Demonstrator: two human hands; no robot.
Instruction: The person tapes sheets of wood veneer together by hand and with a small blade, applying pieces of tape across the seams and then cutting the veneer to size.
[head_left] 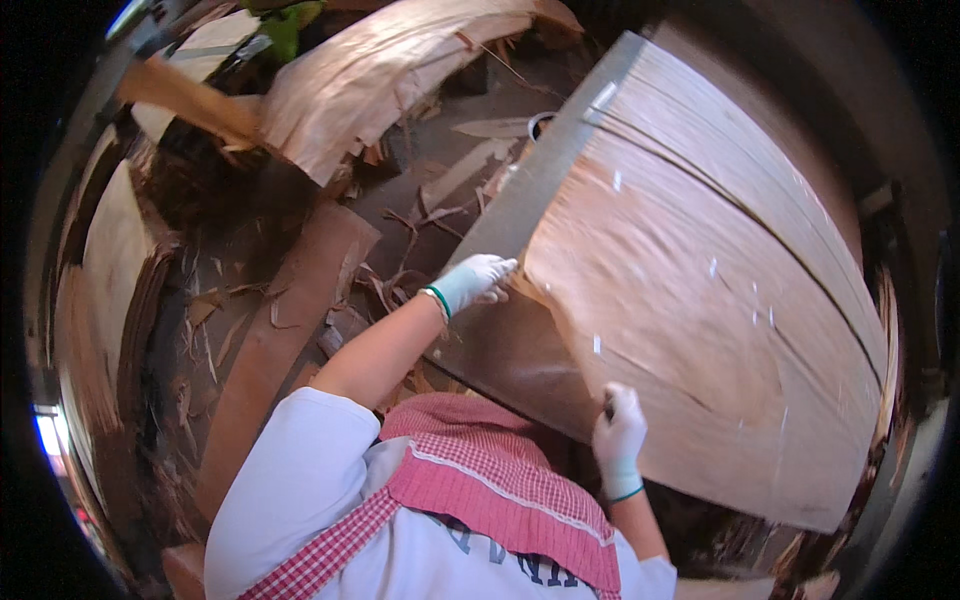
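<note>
A large, thin wood veneer sheet [680, 270] lies over a grey-brown work table [520, 205], its left edge ragged and torn. Long dark splits run across it, and short white strips dot its surface. My left hand [472, 284], in a white glove with a green cuff, pinches the sheet's torn left edge. At the sheet's near edge, my right hand [619, 435], gloved alike, is closed in a fist. A small dark bit shows at its fingers, too little to name.
A big curled pile of veneer [400, 70] rises at the far left. Stacked veneer sheets [115, 290] stand along the left side. A long brown board [285, 350] lies on the floor among torn scraps [205, 305]. A small round roll [541, 125] sits by the table's far-left edge.
</note>
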